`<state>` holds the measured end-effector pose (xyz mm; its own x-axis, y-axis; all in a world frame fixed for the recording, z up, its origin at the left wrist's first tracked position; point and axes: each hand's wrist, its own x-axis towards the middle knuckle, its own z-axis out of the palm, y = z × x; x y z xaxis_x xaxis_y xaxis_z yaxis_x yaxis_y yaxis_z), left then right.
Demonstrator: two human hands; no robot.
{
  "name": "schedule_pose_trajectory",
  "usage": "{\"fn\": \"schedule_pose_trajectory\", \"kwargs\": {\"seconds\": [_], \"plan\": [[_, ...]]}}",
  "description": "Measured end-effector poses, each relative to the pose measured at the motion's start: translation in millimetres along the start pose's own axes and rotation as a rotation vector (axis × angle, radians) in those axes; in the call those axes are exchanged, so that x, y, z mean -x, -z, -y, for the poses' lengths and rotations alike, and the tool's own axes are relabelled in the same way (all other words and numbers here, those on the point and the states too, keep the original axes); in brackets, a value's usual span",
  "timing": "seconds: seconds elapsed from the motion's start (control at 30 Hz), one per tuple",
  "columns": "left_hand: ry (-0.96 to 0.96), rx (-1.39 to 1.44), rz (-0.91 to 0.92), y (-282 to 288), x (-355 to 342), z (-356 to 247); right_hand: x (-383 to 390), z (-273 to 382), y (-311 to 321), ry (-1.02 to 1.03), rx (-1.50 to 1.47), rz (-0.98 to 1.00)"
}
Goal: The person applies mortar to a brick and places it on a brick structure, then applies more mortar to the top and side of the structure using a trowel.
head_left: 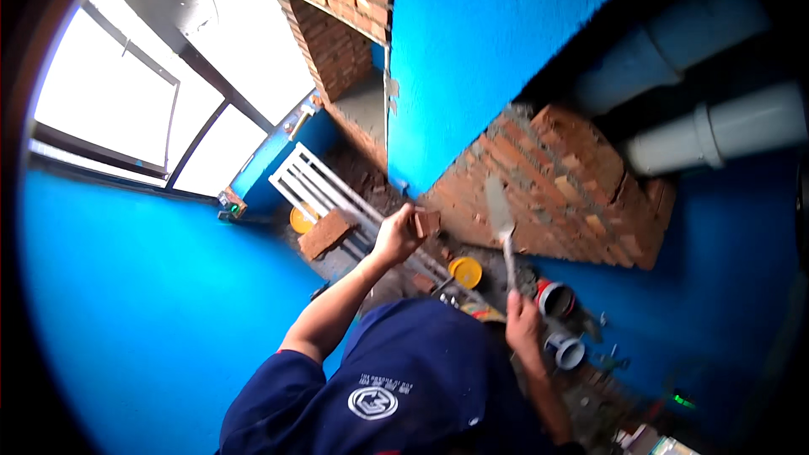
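My left hand (399, 236) grips a reddish brick piece (427, 222) over white metal bars. My right hand (522, 320) holds the handle of a trowel (499, 206), its pale, flat blade raised in front of a partly built, stepped brick wall (565, 194) with mortar in its joints. A larger brick block (324, 236) lies across the white bars (295, 177) to the left of my left hand.
Blue walls (143, 278) surround me, with a window (109, 93) at the upper left and a brick opening (337, 59) ahead. White pipes (716, 126) run at the upper right. Yellow lids (465, 272), a red-and-white bucket (556, 300) and rubble sit below.
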<state>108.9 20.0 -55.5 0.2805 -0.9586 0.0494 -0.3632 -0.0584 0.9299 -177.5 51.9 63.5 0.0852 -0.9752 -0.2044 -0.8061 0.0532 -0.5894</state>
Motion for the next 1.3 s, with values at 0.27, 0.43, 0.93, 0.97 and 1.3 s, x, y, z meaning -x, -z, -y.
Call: {"fn": "schedule_pose_trajectory", "kwargs": {"seconds": [0.27, 0.43, 0.93, 0.97, 1.3], "plan": [[-0.068, -0.015, -0.036, -5, -17, -20, -3, 76, 70, 0.311, -0.484, -0.042], [-0.201, -0.019, -0.014, -2, -26, -40, -9, 11, -8, 0.064, 0.067, 0.163], [0.652, 1.137, 0.373, 12, -17, -28, -1, 64, 64, 0.336, -0.429, -0.175], [0.650, 1.132, 0.383, 9, -19, -31, -1, 52, 51, 0.458, -0.455, -0.213], [0.719, 1.432, 0.592, 29, -2, -34, 6, -65, -21, -0.040, -0.165, -0.024]]}}
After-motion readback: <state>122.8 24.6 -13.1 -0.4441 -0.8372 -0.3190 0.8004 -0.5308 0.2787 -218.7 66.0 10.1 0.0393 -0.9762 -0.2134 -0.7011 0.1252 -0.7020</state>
